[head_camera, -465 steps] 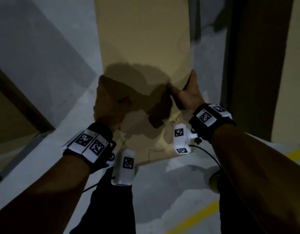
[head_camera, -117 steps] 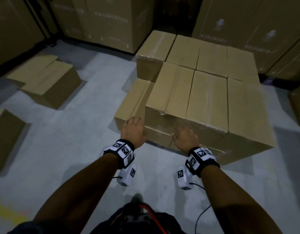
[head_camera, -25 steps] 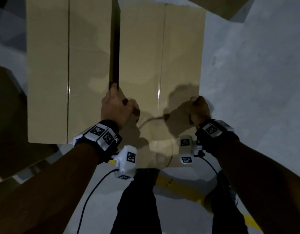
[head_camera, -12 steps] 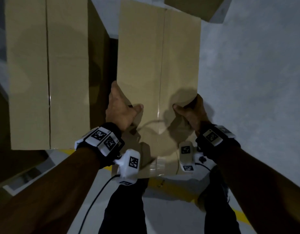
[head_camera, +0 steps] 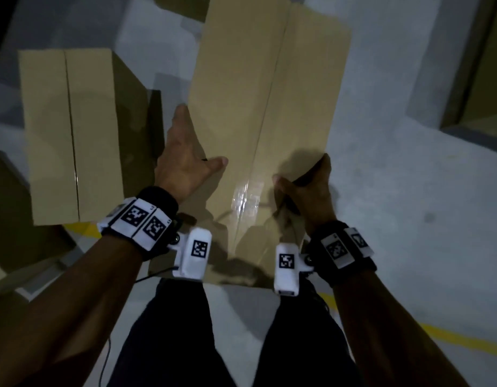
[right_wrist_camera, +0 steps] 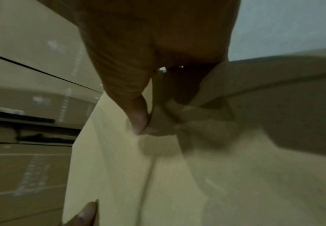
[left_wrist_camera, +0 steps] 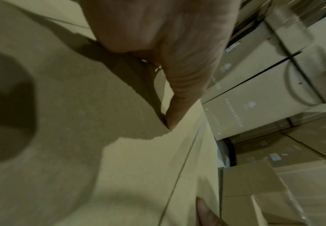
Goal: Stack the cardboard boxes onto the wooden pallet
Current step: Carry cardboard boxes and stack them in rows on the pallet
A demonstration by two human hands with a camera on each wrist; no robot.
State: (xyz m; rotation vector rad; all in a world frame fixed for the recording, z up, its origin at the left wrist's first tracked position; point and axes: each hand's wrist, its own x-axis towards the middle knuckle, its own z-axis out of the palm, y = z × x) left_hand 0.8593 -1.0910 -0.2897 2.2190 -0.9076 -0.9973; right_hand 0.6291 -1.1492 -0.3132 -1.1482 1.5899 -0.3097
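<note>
Clearly the load is shared between two hands, and reading from the left: a second cardboard box (head_camera: 71, 135) sits on the grey floor (head_camera: 409, 191), apart from the one being carried, its top seam running lengthwise. Next comes the left hand (head_camera: 183, 160), laid against the left edge of the held cardboard box (head_camera: 266, 88); its thumb (left_wrist_camera: 179, 107) lies flat on the top panel while the other fingers go down over the side, out of view, so I cannot tell how far they curl beneath. That box is long and narrow, raised in front of the person's legs above the floor, with a taped centre seam (head_camera: 245, 196) glinting near the wrists. On its right edge the right hand (head_camera: 308, 191) clamps the box, thumb (right_wrist_camera: 137, 120) pressed onto the top and the fingers wrapped round the side. No wooden pallet shows in any view. Judging by the two-handed side grip, the box is probably stiff and moderately heavy; plain cardboard offers fair friction, yet the tape is slick, so the edges and lower corners look like the safest hold.
</note>
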